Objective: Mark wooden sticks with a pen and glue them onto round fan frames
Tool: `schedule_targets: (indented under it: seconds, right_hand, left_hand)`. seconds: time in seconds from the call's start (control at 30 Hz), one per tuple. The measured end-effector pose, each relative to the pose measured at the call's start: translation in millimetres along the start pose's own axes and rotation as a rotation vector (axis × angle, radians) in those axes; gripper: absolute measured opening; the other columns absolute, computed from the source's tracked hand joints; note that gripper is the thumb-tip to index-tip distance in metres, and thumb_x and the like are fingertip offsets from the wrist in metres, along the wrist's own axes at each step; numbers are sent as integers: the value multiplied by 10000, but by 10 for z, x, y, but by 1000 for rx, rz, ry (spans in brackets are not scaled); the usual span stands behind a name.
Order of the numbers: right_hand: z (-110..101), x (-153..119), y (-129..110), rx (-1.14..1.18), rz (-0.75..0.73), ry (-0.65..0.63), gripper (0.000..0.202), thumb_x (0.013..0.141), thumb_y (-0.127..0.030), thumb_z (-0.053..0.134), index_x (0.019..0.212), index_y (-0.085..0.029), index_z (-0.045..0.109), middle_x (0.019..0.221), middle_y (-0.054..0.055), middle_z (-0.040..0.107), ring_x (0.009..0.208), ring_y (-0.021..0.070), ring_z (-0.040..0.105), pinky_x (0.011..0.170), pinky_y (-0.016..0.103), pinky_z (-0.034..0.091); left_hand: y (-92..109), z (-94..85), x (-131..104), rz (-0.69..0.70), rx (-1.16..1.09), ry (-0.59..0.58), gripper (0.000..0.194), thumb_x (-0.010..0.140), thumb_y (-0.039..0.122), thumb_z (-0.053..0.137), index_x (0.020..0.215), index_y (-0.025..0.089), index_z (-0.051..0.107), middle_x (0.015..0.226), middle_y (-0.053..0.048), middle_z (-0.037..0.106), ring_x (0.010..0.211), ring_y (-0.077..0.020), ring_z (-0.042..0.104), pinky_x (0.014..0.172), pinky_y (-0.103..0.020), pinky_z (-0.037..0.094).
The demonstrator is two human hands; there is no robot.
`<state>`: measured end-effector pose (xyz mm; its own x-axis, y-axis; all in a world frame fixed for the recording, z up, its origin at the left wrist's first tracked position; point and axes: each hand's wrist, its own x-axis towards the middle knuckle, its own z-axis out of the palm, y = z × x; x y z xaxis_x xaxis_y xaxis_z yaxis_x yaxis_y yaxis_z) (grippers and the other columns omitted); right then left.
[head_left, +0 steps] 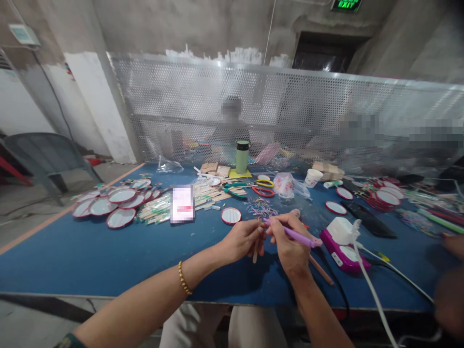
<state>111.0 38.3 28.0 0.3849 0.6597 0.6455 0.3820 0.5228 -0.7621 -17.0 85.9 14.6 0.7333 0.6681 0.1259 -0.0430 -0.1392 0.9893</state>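
In the head view, the left hand (235, 242) is nearly closed, with its fingertips pinching a thin stick (255, 255). The stick is over the front part of the table (145, 266), between the two hands, and its lower end points down. The right hand (294, 253) is curled around a purple pen (297, 236), whose front end is near the top of the stick. Behind the hands lie small coloured pieces (260, 207) and a round disc (231, 215) with red rim.

The stick seems to be wood, so I judge it light, rather stiff and not very slippery, but it could snap if one bends it hard. A soft pinch on its flat sides, away from the upper end, should be enough. The pen looks like hard, smooth plastic, and its thick middle is the good place to hold.

The fingers cover part of the stick, and the pen's tip is too small to see well. Whether they touch, I cannot tell.
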Motion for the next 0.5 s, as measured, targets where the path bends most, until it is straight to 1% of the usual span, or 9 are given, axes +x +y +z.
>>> schedule_targets:
  seconds: [0.5]
  right_hand:
    - [7,-4,23,5,-25,-10,205,862,-284,611,672,-209,594,533,-43,605,394,100,503,394,227,418]
  left_hand:
    - [9,6,-1,-15,-38,5,642,776,818,487,822,179,505,555,13,583,390,-90,488,384,-192,346]
